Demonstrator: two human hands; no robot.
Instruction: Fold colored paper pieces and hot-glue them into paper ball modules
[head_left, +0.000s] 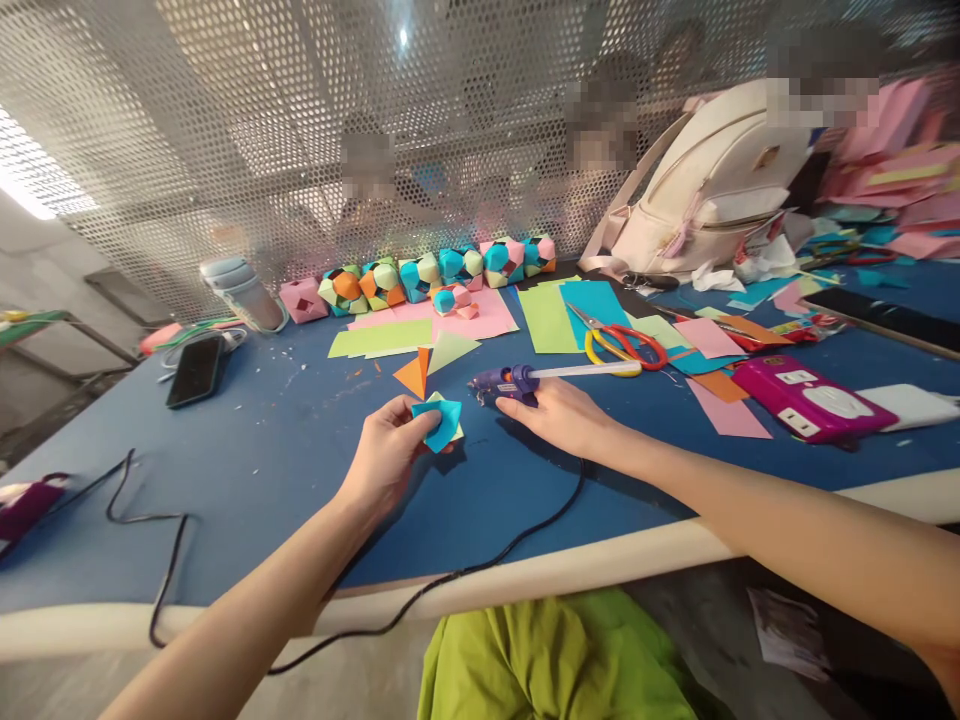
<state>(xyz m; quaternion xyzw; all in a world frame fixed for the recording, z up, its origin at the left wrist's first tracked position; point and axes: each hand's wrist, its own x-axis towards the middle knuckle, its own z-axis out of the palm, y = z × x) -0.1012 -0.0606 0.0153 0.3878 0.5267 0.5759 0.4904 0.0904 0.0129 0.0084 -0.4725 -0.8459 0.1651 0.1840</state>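
My left hand pinches a folded blue and pale green paper piece just above the blue table. My right hand rests on a purple glue gun that lies on the table with a white glue stick poking out of its back. Its black cord runs over the table's front edge. An orange and green folded paper unit lies just beyond the blue piece.
A row of coloured paper balls lines the back, by a mesh screen. Loose paper sheets, scissors, a pink power strip, a black phone and a white backpack are around. People sit behind the mesh.
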